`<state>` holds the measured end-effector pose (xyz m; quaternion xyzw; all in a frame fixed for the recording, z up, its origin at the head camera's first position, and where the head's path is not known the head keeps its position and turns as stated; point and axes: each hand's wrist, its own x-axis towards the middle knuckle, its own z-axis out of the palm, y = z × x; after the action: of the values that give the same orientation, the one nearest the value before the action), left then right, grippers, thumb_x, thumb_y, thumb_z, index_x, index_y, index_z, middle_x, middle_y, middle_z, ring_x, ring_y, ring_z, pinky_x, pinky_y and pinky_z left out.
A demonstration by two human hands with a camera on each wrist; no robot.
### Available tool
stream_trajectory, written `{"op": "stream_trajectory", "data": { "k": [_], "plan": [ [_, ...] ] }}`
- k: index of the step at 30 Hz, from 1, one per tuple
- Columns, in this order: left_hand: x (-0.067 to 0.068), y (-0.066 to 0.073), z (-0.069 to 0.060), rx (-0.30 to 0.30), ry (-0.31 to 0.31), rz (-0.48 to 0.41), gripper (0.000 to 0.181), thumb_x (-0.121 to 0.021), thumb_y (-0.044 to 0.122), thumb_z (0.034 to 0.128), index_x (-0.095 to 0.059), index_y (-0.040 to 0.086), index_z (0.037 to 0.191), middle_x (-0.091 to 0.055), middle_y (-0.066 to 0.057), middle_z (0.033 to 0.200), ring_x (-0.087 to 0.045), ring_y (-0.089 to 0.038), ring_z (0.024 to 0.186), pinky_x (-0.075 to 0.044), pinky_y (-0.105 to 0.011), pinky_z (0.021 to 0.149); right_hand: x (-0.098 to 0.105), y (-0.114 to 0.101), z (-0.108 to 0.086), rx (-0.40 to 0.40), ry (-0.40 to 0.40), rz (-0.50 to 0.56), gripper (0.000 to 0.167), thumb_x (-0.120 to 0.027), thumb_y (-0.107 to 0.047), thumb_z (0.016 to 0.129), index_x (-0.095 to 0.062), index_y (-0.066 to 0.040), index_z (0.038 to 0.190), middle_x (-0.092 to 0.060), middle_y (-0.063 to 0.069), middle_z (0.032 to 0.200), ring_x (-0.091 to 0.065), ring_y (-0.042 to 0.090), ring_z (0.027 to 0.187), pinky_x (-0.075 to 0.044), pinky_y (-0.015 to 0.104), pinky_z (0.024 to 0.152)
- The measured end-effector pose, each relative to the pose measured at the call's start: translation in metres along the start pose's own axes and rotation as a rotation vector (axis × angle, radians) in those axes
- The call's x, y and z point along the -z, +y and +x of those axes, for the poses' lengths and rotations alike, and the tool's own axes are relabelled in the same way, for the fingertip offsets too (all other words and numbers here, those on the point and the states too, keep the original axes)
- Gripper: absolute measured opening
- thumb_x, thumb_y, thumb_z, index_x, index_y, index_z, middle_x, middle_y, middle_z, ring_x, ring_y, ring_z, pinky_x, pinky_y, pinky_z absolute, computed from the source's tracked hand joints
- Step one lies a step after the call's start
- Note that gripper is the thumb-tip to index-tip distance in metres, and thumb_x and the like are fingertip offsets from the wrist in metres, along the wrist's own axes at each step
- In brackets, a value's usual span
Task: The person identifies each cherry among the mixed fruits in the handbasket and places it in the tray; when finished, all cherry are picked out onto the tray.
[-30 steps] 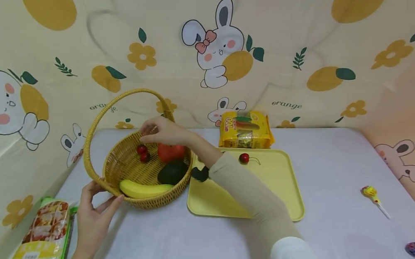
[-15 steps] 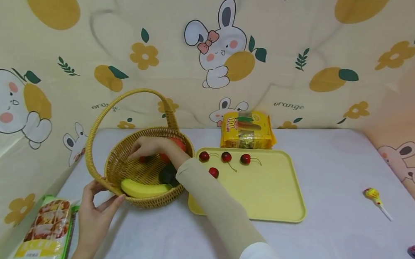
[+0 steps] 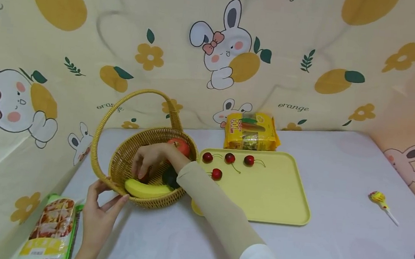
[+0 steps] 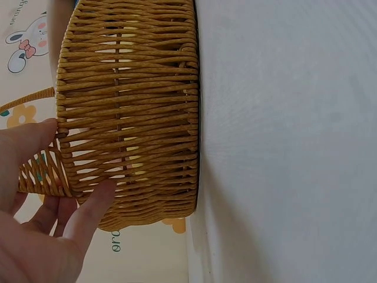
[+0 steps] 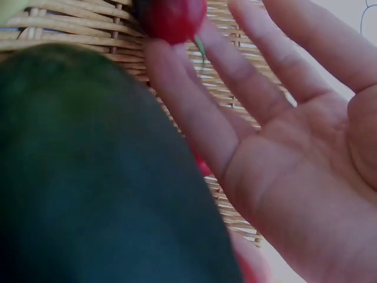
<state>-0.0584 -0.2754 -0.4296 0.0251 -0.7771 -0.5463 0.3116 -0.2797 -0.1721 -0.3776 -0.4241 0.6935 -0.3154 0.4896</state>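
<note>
My left hand [image 3: 100, 219] grips the woven basket [image 3: 120, 158] at its near-left rim, by the foot of the handle; in the left wrist view the thumb and fingers [image 4: 94, 209] hold the rim and side. My right hand [image 3: 154, 157] reaches down inside the basket. In the right wrist view its fingers are fairly straight, with a cherry [image 5: 174, 17] at the fingertips. A dark green avocado [image 5: 100, 165] fills the left of that view. Around the hand in the basket lie a banana [image 3: 147, 189] and a red round fruit [image 3: 180, 145].
Right of the basket is a yellow tray [image 3: 261, 197] with several cherries [image 3: 216, 174] on it. Behind stands a yellow snack packet [image 3: 251, 131]. A food bag [image 3: 51, 227] lies at front left, and two lollipops [image 3: 378, 198] at the right.
My right hand has moved from above the basket's back down into it, toward the banana. The tray's cherries, earlier partly behind the arm, came into sight. My left hand stays on the rim.
</note>
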Motion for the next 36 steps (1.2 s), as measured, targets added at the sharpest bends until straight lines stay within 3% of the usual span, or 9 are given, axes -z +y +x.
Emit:
{"op": "stream_trajectory", "data": {
  "k": [4, 10, 13, 17, 20, 22, 26, 32, 36],
  "plan": [
    [0.000, 0.000, 0.000, 0.006, 0.002, 0.007, 0.064, -0.072, -0.020, 0.0796, -0.043, -0.010, 0.136, -0.050, -0.007, 0.118, -0.049, -0.018, 0.110, -0.059, -0.018, 0.083, -0.001, -0.001, -0.001, -0.030, -0.066, -0.027, 0.033, -0.070, 0.008, 0.088, -0.068, 0.004, 0.120, -0.068, 0.008, 0.101, -0.062, 0.013, 0.089, -0.060, 0.039, 0.093],
    [0.000, -0.001, -0.001, 0.001, -0.004, 0.017, 0.065, -0.073, -0.018, 0.0801, -0.044, -0.009, 0.137, -0.050, -0.007, 0.119, -0.049, -0.017, 0.111, -0.059, -0.018, 0.083, -0.001, -0.001, 0.000, -0.047, -0.091, -0.147, 0.032, -0.069, 0.012, 0.087, -0.070, 0.002, 0.117, -0.059, 0.003, 0.091, -0.052, 0.008, 0.080, -0.057, 0.024, 0.072],
    [0.000, -0.001, -0.001, 0.006, -0.005, 0.012, 0.065, -0.073, -0.019, 0.0799, -0.044, -0.008, 0.137, -0.050, -0.007, 0.119, -0.049, -0.017, 0.111, -0.059, -0.018, 0.083, 0.000, -0.005, -0.003, 0.013, -0.028, -0.208, 0.026, -0.073, 0.005, 0.087, -0.072, 0.000, 0.112, -0.059, 0.001, 0.086, -0.053, 0.008, 0.076, -0.059, 0.027, 0.073],
    [0.000, -0.001, -0.001, 0.013, -0.003, -0.004, 0.065, -0.072, -0.019, 0.0794, -0.044, -0.009, 0.137, -0.050, -0.007, 0.119, -0.049, -0.018, 0.110, -0.060, -0.019, 0.083, 0.008, -0.014, -0.020, 0.173, 0.142, -0.264, 0.019, -0.079, -0.012, 0.087, -0.074, -0.003, 0.103, -0.064, 0.000, 0.084, -0.055, 0.008, 0.075, -0.058, 0.027, 0.073],
    [-0.001, 0.000, -0.001, 0.003, 0.002, -0.005, 0.065, -0.072, -0.020, 0.0789, -0.044, -0.010, 0.136, -0.050, -0.011, 0.119, -0.048, -0.018, 0.110, -0.060, -0.019, 0.083, 0.017, -0.015, -0.043, 0.312, 0.277, -0.266, 0.018, -0.080, -0.020, 0.087, -0.073, -0.006, 0.098, -0.066, 0.000, 0.086, -0.055, 0.010, 0.077, -0.054, 0.022, 0.070],
    [-0.001, 0.000, -0.001, -0.004, 0.004, -0.009, 0.065, -0.072, -0.021, 0.0786, -0.043, -0.011, 0.136, -0.050, -0.014, 0.119, -0.049, -0.018, 0.110, -0.060, -0.020, 0.083, 0.022, -0.009, -0.063, 0.388, 0.336, -0.202, 0.019, -0.079, -0.019, 0.088, -0.071, -0.006, 0.099, -0.066, 0.002, 0.090, -0.057, 0.014, 0.082, -0.056, 0.023, 0.074],
    [-0.001, 0.000, -0.002, -0.006, 0.007, -0.007, 0.064, -0.072, -0.022, 0.0778, -0.043, -0.013, 0.134, -0.049, -0.018, 0.119, -0.049, -0.018, 0.110, -0.060, -0.021, 0.083, 0.024, 0.020, -0.110, 0.464, 0.420, -0.091, 0.023, -0.077, -0.014, 0.087, -0.068, -0.004, 0.106, -0.065, 0.008, 0.098, -0.059, 0.024, 0.083, -0.058, 0.029, 0.075],
    [-0.002, 0.003, -0.002, 0.002, 0.007, -0.005, 0.063, -0.072, -0.021, 0.0785, -0.043, -0.013, 0.134, -0.050, -0.011, 0.118, -0.049, -0.018, 0.110, -0.060, -0.022, 0.084, 0.015, 0.084, -0.180, 0.380, 0.574, 0.080, 0.031, -0.075, -0.010, 0.090, -0.066, 0.003, 0.116, -0.064, 0.013, 0.114, -0.061, 0.028, 0.078, -0.059, 0.027, 0.066],
    [-0.002, 0.003, -0.001, -0.003, 0.007, -0.006, 0.063, -0.072, -0.020, 0.0788, -0.044, -0.012, 0.134, -0.051, -0.011, 0.118, -0.050, -0.018, 0.110, -0.060, -0.022, 0.085, 0.007, 0.122, -0.211, 0.285, 0.683, 0.096, 0.034, -0.075, -0.005, 0.089, -0.065, 0.006, 0.120, -0.067, 0.013, 0.109, -0.061, 0.025, 0.074, -0.057, 0.023, 0.063]
  ]
}}
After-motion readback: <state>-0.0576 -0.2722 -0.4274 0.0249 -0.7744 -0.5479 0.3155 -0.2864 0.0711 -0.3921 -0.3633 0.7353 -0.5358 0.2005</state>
